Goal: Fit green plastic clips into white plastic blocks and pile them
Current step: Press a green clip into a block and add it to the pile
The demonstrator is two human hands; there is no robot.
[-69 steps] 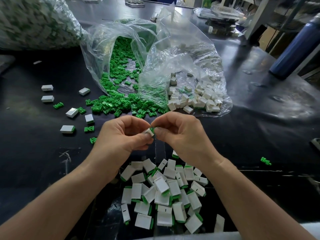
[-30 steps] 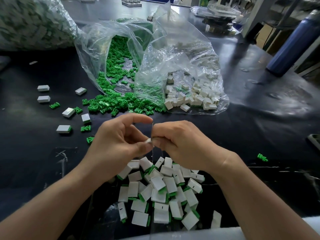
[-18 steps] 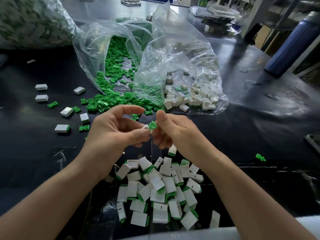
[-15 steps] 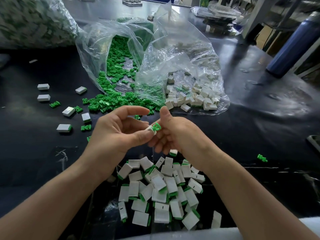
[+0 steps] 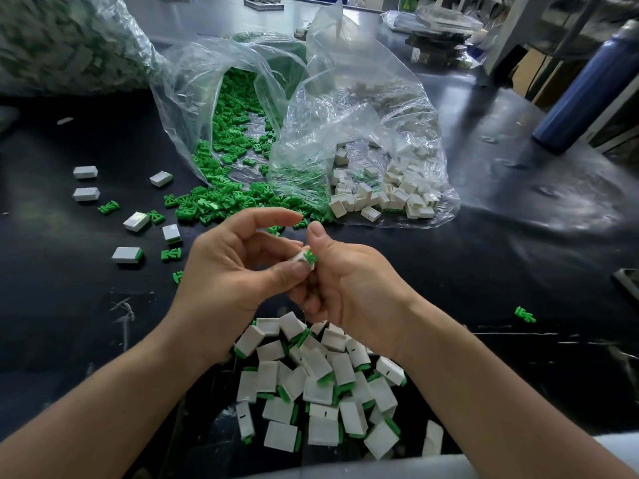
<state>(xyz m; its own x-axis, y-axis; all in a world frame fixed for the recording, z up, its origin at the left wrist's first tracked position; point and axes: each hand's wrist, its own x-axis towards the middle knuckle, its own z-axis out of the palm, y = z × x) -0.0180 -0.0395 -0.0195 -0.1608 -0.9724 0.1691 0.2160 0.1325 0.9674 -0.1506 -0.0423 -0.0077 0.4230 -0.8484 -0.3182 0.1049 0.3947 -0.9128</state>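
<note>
Above the black worktop [image 5: 484,264], the left hand [image 5: 235,271] pinched a small white plastic block [image 5: 299,260] between its thumb and curled middle fingers, with the index finger arched free above. A green plastic clip [image 5: 311,256] stuck out of the block's end, lying against the inner side of the right hand's [image 5: 349,281] upright thumb. That hand's fingers were curled beneath, partly hidden behind the left thumb, so I could not tell whether it truly gripped the clip or only pressed on it.

Just below both wrists, near the worktop's front edge, lay a loose pile of finished white blocks with green ends [image 5: 311,385]. Beyond the hands, a clear plastic bag of green clips [image 5: 193,98] lay open on its side, with clips spilling from its mouth onto the worktop. Touching its right side was a second clear bag holding plain white blocks [image 5: 397,108]. A few stray white blocks [image 5: 84,172] and clips were scattered to the left, and one lone green clip [image 5: 525,314] sat well apart on the right. A dark blue cylindrical bottle [image 5: 581,91] stood at the far right.
</note>
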